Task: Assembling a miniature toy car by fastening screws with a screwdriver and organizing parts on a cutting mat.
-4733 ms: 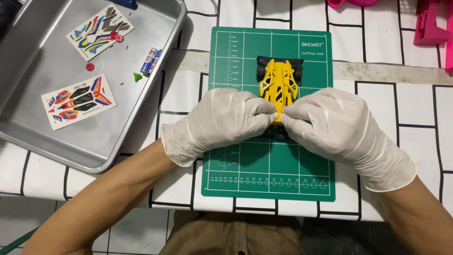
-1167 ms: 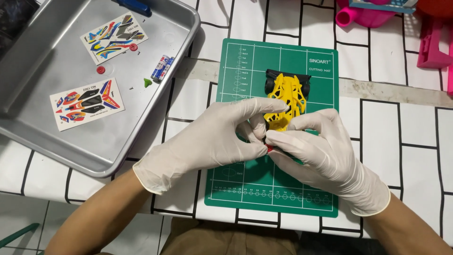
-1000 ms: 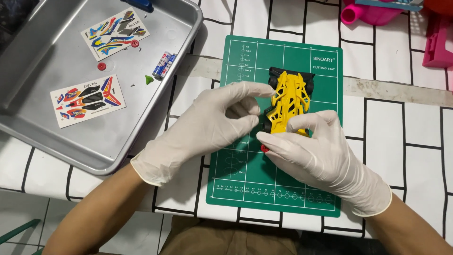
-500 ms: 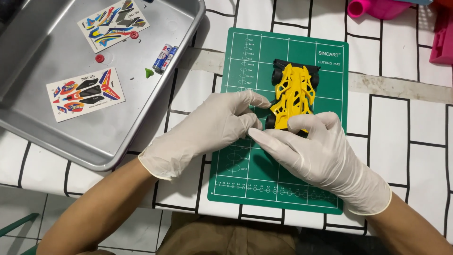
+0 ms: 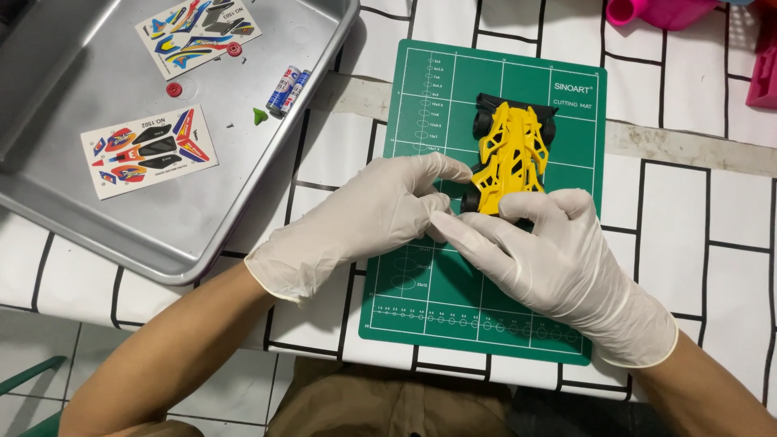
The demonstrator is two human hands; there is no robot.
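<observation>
On the green cutting mat [image 5: 421, 89], my gloved left hand [image 5: 368, 214] and right hand [image 5: 558, 259] now pinch only the near end of the yellow toy car [image 5: 511, 155], fingers clamped there, their earlier full-body grip narrowed to fine work.

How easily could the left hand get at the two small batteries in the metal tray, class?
Probably yes. The left hand rests on the green cutting mat beside the tray; the batteries lie uncovered near its right rim, with only that low rim between.
</observation>
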